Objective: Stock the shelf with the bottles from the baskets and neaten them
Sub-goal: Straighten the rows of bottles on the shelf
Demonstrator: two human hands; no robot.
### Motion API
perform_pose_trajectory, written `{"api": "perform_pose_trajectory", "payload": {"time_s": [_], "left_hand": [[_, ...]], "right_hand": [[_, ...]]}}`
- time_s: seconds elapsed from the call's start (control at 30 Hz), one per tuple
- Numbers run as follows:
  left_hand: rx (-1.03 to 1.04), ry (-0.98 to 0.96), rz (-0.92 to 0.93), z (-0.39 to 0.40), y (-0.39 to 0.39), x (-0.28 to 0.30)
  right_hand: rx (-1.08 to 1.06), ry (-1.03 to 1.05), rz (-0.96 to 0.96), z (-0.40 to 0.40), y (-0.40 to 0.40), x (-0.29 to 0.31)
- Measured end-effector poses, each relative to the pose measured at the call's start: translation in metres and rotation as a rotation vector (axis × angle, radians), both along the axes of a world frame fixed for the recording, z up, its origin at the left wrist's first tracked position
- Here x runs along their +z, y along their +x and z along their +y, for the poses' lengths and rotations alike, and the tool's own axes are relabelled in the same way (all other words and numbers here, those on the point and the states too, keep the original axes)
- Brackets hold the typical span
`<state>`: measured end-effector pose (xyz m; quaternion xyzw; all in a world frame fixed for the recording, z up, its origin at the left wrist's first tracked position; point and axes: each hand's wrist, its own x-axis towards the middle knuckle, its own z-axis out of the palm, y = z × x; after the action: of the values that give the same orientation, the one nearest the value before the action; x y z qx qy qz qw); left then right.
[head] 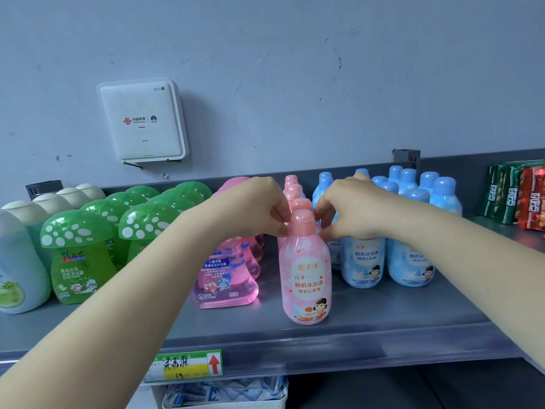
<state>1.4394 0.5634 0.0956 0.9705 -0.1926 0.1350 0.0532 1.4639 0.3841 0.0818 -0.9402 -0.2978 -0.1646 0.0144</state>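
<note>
The left grip point(259, 208) and right grip point(351, 209) both pinched the neck of the front pink bottle point(305, 267), from nine and three o'clock. It stood upright at the front of its row on the grey shelf point(383, 317), blue bottles point(410, 231) at three o'clock, green mushroom-capped bottles point(78, 249) at nine.

Grey shelf point(383, 326) – bottles point(305, 270) upright in rows, snack packets point(519, 196).

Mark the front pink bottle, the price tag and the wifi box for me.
front pink bottle point(305, 278): head view, label.
price tag point(185, 366): head view, yellow strip.
wifi box point(141, 121): head view, front face.
</note>
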Motion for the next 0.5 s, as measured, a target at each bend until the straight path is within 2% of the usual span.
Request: {"api": "perform_pose_trajectory", "payload": {"time_s": [0.5], "left_hand": [[0.023,0.055,-0.071,0.0051,0.0108,-0.0063]], "right_hand": [[0.068,0.038,-0.020,0.0071,0.0088,-0.0026]]}}
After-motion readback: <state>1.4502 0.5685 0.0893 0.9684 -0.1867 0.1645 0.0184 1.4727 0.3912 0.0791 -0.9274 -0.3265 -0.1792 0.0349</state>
